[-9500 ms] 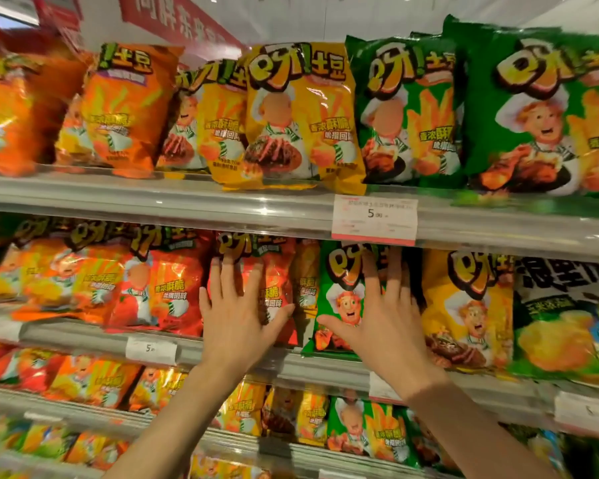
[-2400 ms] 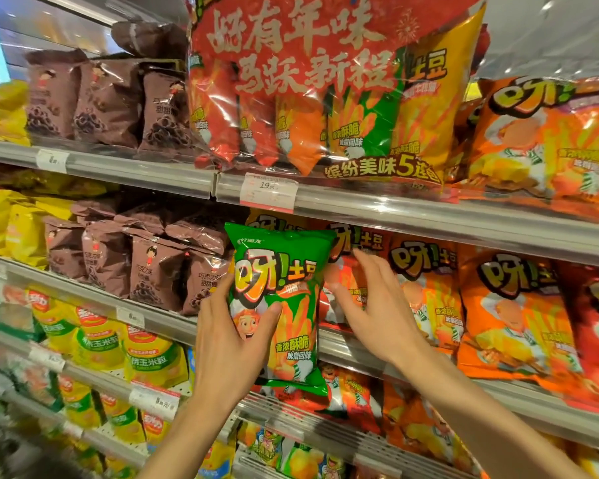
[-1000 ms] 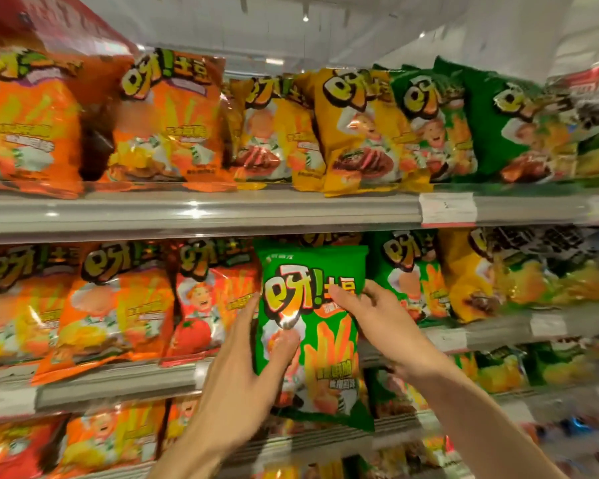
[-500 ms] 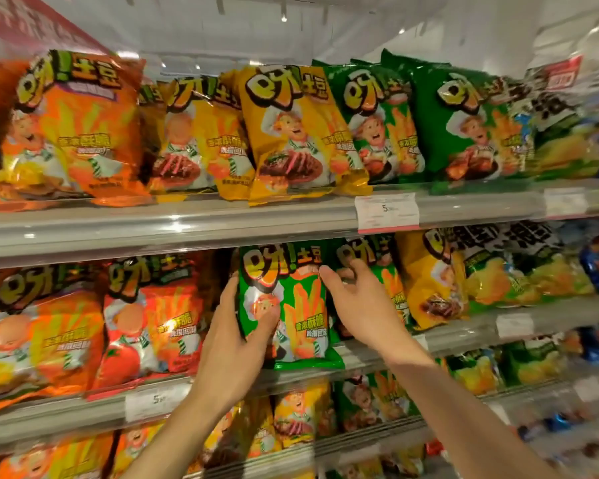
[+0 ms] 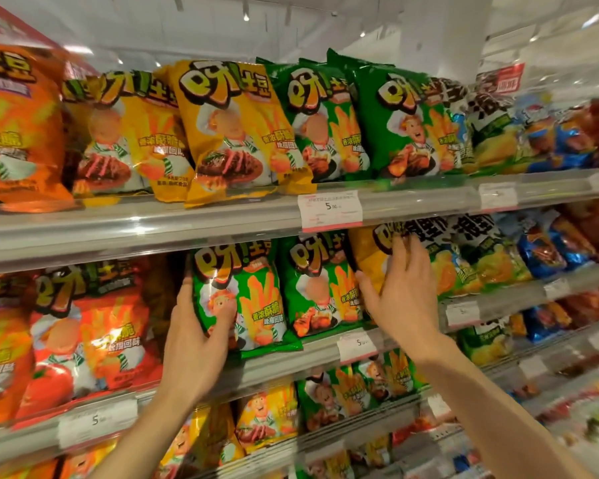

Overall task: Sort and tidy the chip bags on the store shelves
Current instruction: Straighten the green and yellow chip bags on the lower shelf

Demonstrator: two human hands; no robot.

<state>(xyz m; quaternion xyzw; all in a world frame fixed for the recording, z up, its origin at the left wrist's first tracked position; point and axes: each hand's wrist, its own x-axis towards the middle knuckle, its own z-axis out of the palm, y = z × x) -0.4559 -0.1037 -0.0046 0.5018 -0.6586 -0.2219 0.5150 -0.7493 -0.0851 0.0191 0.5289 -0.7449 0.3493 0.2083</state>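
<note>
A green chip bag (image 5: 246,299) stands upright on the middle shelf (image 5: 118,399). My left hand (image 5: 196,340) grips its left edge, thumb across the lower front. A second green bag (image 5: 320,288) stands right beside it. Further right, my right hand (image 5: 400,288) lies with spread fingers against a yellow chip bag (image 5: 370,257), its fingertips touching the bag's printed top. Red and orange bags (image 5: 94,326) fill the same shelf to the left.
The shelf above (image 5: 153,226) carries orange, yellow and green bags with a price tag (image 5: 330,210) on its rail. Dark and blue bags (image 5: 540,250) sit at the right. A lower shelf (image 5: 291,420) holds several more yellow and green bags.
My left hand has set the green bag further back on the middle shelf, next to the other green bag. My right hand has let go of it and moved right onto the yellow bag.
</note>
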